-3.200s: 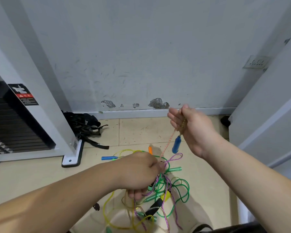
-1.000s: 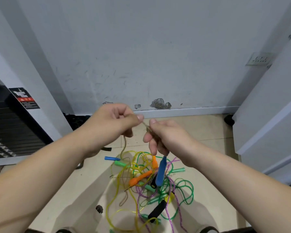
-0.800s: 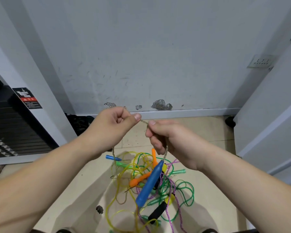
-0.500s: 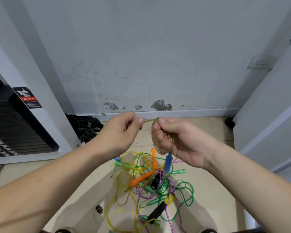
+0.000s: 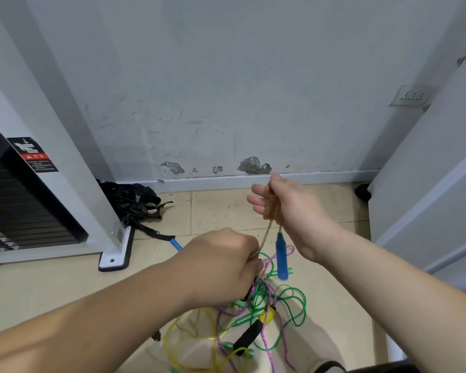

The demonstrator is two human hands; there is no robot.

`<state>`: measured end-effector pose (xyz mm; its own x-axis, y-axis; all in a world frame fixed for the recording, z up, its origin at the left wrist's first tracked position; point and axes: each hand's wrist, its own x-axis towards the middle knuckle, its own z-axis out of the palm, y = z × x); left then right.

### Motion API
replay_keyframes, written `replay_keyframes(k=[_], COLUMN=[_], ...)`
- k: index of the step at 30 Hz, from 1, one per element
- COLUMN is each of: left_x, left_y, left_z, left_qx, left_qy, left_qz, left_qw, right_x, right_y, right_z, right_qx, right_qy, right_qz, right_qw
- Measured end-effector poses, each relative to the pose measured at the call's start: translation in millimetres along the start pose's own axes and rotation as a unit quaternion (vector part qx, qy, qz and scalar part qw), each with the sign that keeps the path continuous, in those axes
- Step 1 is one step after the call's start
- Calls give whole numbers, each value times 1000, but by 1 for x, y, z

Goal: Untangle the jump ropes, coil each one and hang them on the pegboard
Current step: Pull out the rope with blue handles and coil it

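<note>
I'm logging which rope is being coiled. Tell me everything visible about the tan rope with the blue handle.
The tan rope looks like thin braided cord. Several loops are gathered in the right hand, above the tangle of ropes. Its blue plastic-looking handle hangs down below the loops, free in the air. One strand slants down to the left hand, which grips it.

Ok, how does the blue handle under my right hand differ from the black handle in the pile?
The blue handle hangs upright from the tan rope held by the right hand; the black handle lies slanted on the floor amid the tangle. The blue handle looks slimmer, the black handle thicker. Both are jump-rope handles.
</note>
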<state>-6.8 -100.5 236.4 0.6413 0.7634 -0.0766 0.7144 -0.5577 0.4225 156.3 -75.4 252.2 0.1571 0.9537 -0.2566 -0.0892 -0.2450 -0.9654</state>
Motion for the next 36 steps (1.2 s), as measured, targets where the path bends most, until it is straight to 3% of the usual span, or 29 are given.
replay_keyframes(k=[2, 4, 6, 11, 14, 20, 22, 25, 27, 29, 31, 33, 35, 36], left_x=[2, 6, 7, 4, 7, 8, 7, 7, 6, 6, 7, 10, 10, 9], left_y=[2, -5, -15, -35, -40, -24, -15, -1, 7, 10, 9, 2, -10, -17], left_z=[-13, -26, -38, -54, -46, -10, -2, 0, -8, -22, -37, -51, -60, -62], left_qx=[-79, -215, -273, -256, -274, -251, -241, -283, -320, -356, -409, -490, -555, -561], left_qy=[44, 95, 163, 259, 222, 37, -18, -51, -48, -18, 37, 87, 114, 120], left_qz=[-10, -33, -13, -3, -10, -98, -115, -162, -176, -163, -135, -126, -128, -126], left_qw=[996, 971, 948, 931, 936, 962, 963, 944, 930, 920, 902, 858, 814, 809], right_x=[1, 0, -5, -19, -24, -21, -17, -8, -2, 1, -1, -7, -12, -16], right_y=[2, 2, 0, -11, -15, -21, -18, -12, -8, -6, -5, -7, -12, -15], right_z=[-2, -5, -2, 11, 12, 5, 3, 1, -4, -9, -10, -4, 5, 7], right_qx=[-114, -178, -167, -55, 47, 228, 233, 151, -47, -193, -224, -237, -183, -141], right_qy=[0, -51, -130, -241, -246, -153, -111, -39, 17, 14, -37, -109, -164, -183], right_qz=[-30, -40, -24, 41, 65, 91, 78, 39, -31, -84, -79, -47, 13, 48], right_qw=[993, 982, 977, 968, 966, 957, 963, 987, 998, 977, 971, 964, 969, 972])
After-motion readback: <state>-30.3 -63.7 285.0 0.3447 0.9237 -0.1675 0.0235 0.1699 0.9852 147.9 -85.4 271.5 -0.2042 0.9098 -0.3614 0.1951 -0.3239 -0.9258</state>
